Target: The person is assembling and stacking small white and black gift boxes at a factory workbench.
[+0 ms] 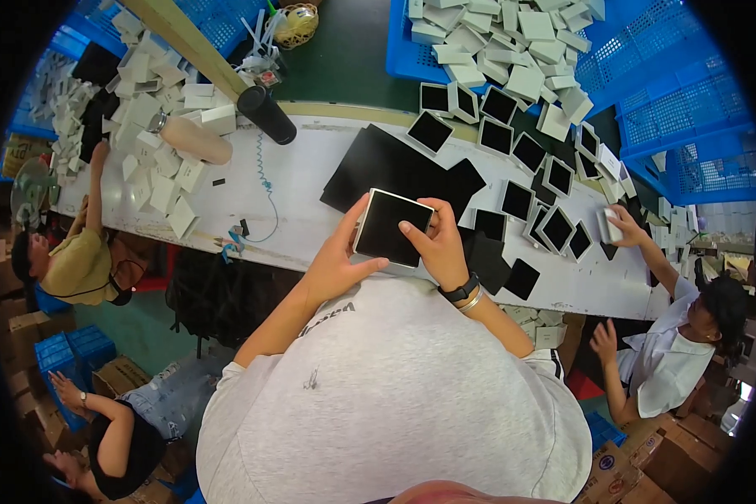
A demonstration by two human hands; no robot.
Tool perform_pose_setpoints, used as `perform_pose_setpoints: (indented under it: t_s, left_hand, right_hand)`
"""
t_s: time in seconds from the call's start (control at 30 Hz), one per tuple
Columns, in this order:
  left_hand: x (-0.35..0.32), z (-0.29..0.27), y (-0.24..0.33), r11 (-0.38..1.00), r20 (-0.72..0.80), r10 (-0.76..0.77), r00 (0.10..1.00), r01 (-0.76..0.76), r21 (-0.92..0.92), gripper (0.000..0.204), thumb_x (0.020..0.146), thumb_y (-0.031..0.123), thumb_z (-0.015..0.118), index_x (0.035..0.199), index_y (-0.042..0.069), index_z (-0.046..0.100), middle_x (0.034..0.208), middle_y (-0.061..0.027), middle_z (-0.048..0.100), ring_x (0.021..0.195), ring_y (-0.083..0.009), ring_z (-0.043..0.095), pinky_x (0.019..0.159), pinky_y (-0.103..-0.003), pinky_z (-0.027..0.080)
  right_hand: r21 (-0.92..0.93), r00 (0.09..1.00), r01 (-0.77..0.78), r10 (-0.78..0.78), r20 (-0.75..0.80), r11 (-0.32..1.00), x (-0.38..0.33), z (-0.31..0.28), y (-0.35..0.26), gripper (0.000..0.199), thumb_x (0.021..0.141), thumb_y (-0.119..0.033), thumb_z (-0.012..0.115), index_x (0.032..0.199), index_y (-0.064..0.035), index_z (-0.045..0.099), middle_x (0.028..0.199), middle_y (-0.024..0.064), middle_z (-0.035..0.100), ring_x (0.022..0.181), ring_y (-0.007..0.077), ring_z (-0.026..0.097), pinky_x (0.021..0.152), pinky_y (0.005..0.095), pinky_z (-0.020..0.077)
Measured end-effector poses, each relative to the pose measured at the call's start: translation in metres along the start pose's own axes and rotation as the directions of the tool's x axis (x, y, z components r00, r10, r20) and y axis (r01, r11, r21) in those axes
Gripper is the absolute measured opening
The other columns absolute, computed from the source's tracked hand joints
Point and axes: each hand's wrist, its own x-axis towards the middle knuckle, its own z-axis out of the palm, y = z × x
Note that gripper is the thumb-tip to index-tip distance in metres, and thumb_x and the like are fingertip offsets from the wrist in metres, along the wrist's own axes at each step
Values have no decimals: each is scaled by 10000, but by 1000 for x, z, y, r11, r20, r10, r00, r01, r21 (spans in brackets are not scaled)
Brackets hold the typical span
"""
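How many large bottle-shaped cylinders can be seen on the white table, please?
2: one matte-black cylinder near the far edge of the white table, and one beige cylinder to its left, among white boxes. Others may be hidden behind the boxes.

Both forearms reach up and inward from the lower part of the view, so that the hands meet in front of the chest. The left forearm [281, 323] slants up to the right; the left hand [344, 252] is curved in a hold, its fingers [363, 203] pointing up and away from the body and its thumb [370, 266] stretched sideways toward the right. The right forearm [506, 326] slants up to the left; the right hand [443, 252] is also in a hold, fingers bent inward at the far side, thumb [412, 234] angled up and left, pressed down by its tip.
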Motion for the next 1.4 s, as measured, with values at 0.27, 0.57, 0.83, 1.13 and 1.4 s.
perform_pose_setpoints:
  t_s: [0.27,0.57,0.83,1.13,1.4]
  left_hand:
    - [1,4,1,992,-68,-31,997,22,-123,887,750,-4,640,1478,112,146,1336,-115,418,1187,-191,456,951,-316,420]
    - [13,6,-5,992,-67,-50,996,42,-120,721,790,-90,512,1440,66,242,1355,-119,414,1238,-174,412,1018,-295,337]
    - [33,15,-15,998,-232,29,972,-17,57,681,775,-92,561,1381,82,306,1155,-115,542,1093,-165,521,932,-274,404]
    - [73,29,-16,919,-136,6,991,48,391,712,765,-55,623,1374,96,286,1166,-114,519,1029,-180,553,885,-290,439]
    - [115,35,-14,949,164,-27,986,-27,315,521,856,93,601,1337,34,411,1232,-148,523,1081,-245,535,936,-331,417]
  right_hand:
    - [185,989,-120,102,104,975,2,-12,-11,470,890,-57,595,1289,-54,346,1108,94,577,819,72,580,672,184,453]
    - [23,997,-77,77,14,997,4,-18,8,507,843,9,622,1266,-57,351,1104,102,573,881,96,589,710,223,494]
    - [-61,976,-186,192,99,981,3,-23,17,810,774,-21,703,1380,8,168,1132,163,580,984,170,606,800,287,500]
    - [-17,991,-104,102,-87,994,17,-47,28,389,919,-178,562,1224,9,410,1034,133,616,906,159,598,748,283,485]
    - [-520,833,-187,-147,-534,833,33,-130,15,374,969,-336,441,1013,16,560,862,164,607,765,263,558,716,348,434]
